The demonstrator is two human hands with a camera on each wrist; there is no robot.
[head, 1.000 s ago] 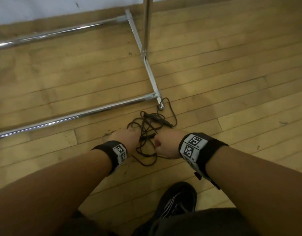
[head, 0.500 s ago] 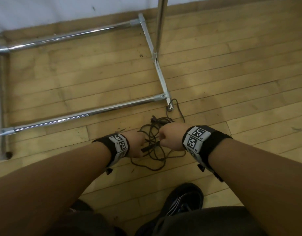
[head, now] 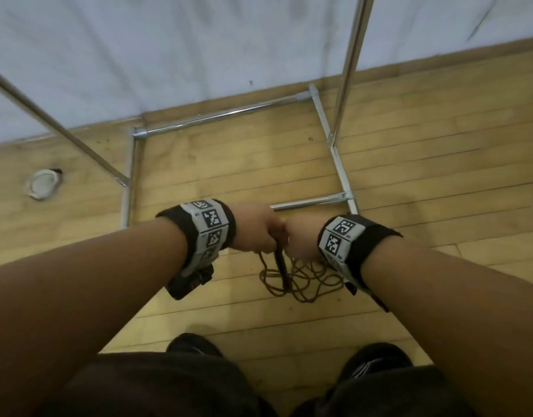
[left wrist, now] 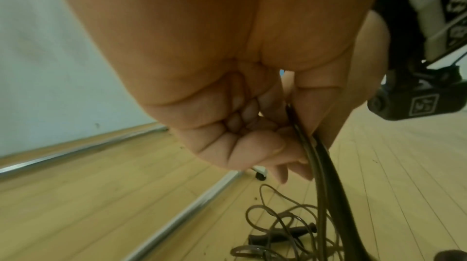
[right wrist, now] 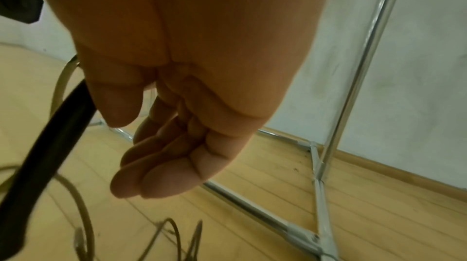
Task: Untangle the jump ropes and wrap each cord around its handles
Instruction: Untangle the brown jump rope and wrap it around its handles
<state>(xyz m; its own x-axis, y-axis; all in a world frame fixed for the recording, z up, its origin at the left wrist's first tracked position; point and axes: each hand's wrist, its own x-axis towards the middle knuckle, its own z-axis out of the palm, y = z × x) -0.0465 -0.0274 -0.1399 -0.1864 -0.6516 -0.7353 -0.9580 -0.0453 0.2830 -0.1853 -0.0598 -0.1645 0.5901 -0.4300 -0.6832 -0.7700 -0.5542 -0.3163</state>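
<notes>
My left hand [head: 259, 233] and right hand [head: 299, 240] meet knuckle to knuckle above the wooden floor. A black jump-rope handle [head: 280, 263] hangs down between them. In the left wrist view my left hand [left wrist: 227, 125] pinches that handle [left wrist: 331, 181] and a thin cord against its thumb. In the right wrist view my right hand [right wrist: 164, 155] has loosely curled fingers with nothing in them; its thumb lies against the handle [right wrist: 50, 145]. The brown tangled cords [head: 304, 281] trail below onto the floor. Another black handle [left wrist: 275, 235] lies in the tangle.
A chrome rack base [head: 223, 115] frames the floor ahead, with an upright pole [head: 349, 70] at right and a slanted bar [head: 63, 133] at left. A white wall [head: 169, 40] stands behind. A round metal floor plate [head: 42, 183] is far left. My black shoes [head: 376, 359] are below.
Both hands have risen from the floor together, lifting a handle and part of the cords. The head view has tilted up, showing more wall.
</notes>
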